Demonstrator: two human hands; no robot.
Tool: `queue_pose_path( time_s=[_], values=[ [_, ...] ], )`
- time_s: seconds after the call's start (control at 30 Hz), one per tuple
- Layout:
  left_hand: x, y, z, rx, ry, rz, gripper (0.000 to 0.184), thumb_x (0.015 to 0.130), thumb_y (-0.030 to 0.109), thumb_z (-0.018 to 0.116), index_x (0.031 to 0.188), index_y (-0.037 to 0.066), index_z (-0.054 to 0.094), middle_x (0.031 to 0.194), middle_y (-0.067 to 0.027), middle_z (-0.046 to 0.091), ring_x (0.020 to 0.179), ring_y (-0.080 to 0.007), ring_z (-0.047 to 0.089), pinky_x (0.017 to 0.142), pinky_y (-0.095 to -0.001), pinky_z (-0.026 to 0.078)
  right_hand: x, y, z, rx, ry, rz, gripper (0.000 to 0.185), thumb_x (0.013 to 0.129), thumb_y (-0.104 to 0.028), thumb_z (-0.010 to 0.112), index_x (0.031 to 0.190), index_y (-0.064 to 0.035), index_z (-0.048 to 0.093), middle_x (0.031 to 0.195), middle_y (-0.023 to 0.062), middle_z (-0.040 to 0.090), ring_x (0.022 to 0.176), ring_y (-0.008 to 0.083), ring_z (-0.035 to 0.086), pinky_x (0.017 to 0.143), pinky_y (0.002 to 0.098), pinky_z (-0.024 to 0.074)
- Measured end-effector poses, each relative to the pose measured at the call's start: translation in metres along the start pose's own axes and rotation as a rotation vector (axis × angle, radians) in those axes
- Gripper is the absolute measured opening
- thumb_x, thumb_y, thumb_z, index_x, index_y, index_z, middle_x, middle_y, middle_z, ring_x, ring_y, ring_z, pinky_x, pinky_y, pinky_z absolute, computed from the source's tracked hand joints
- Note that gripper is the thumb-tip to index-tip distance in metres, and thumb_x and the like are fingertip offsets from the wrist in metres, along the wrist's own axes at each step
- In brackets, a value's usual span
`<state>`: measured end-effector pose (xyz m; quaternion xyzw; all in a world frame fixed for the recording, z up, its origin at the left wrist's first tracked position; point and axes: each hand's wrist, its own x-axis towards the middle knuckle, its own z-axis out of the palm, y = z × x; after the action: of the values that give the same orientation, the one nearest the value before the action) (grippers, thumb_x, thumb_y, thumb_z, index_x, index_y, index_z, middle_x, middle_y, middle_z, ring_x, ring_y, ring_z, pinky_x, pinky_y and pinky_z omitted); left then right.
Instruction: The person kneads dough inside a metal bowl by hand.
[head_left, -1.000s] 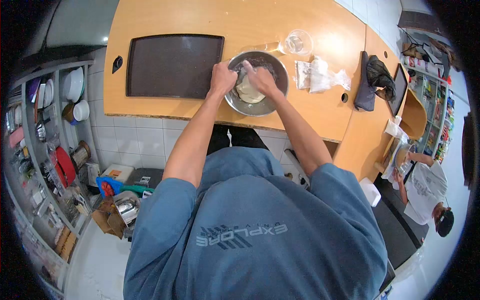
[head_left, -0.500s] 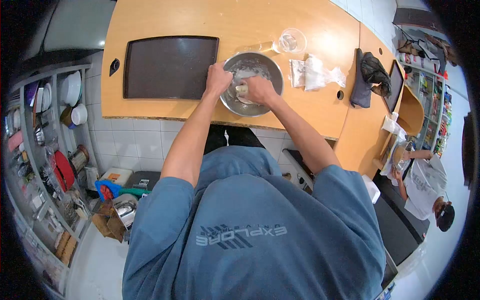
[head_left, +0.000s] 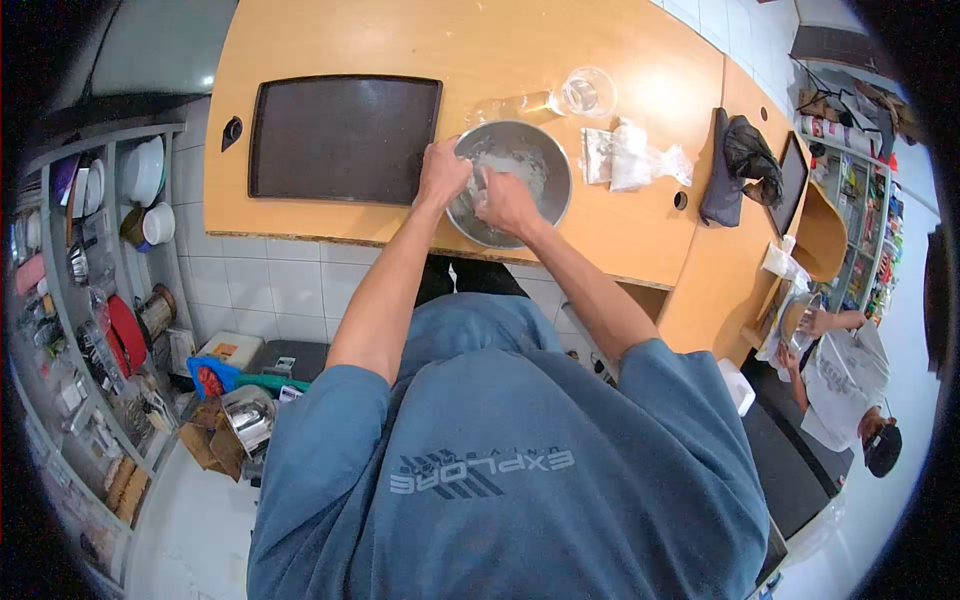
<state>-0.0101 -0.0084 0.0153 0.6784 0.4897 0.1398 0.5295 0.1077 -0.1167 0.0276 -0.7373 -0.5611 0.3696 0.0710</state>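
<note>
A metal mixing bowl (head_left: 557,200) stands near the front edge of the wooden table, with a whitish, floury mixture (head_left: 518,160) inside. My left hand (head_left: 443,172) is closed around the bowl's left rim. Inside the bowl is my right hand (head_left: 508,205), its fingers curled. Something pale and narrow shows at these fingers, too small and partly covered for me to name. To the left of the bowl lies a dark rectangular tray (head_left: 345,138).
Beyond the bowl are a clear plastic cup (head_left: 588,92) and plastic bags of white powder (head_left: 630,158). Dark cloths (head_left: 722,165) lie on the right. Shelves (head_left: 110,240) stand at left. A co-worker (head_left: 840,370) at far right holds a round container.
My right hand has moved within the bowl, turning so that less of the pale object shows. The bowl sits slightly lower in view. My left hand has stayed on the rim.
</note>
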Motion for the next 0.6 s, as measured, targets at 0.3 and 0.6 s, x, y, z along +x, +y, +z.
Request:
queue_pose_path(
  time_s=[0.3, 0.6],
  values=[
    [0.003, -0.003, 0.006, -0.008, 0.002, -0.009, 0.039, 0.075, 0.002, 0.052, 0.108, 0.001, 0.073, 0.099, -0.0279, 0.070, 0.098, -0.0457, 0.067, 0.088, -0.0480, 0.053, 0.000, -0.013, 0.035, -0.122, 0.306, 0.012, 0.029, 0.089, -0.029, 0.060, 0.103, -0.0057, 0.070, 0.111, 0.0176, 0.070, 0.108, 0.0353, 0.066, 0.086, 0.0573, 0.0499],
    [-0.001, 0.001, 0.000, -0.004, 0.005, -0.009, 0.035, 0.078, 0.004, 0.053, 0.107, 0.002, 0.071, 0.096, -0.0292, 0.068, 0.096, -0.0472, 0.066, 0.084, -0.0499, 0.053, 0.044, 0.003, 0.034, -0.183, 0.331, 0.066, 0.030, 0.083, -0.033, 0.062, 0.092, -0.0059, 0.071, 0.097, 0.0205, 0.071, 0.090, 0.0388, 0.069, 0.082, 0.0519, 0.0520]
  ],
)
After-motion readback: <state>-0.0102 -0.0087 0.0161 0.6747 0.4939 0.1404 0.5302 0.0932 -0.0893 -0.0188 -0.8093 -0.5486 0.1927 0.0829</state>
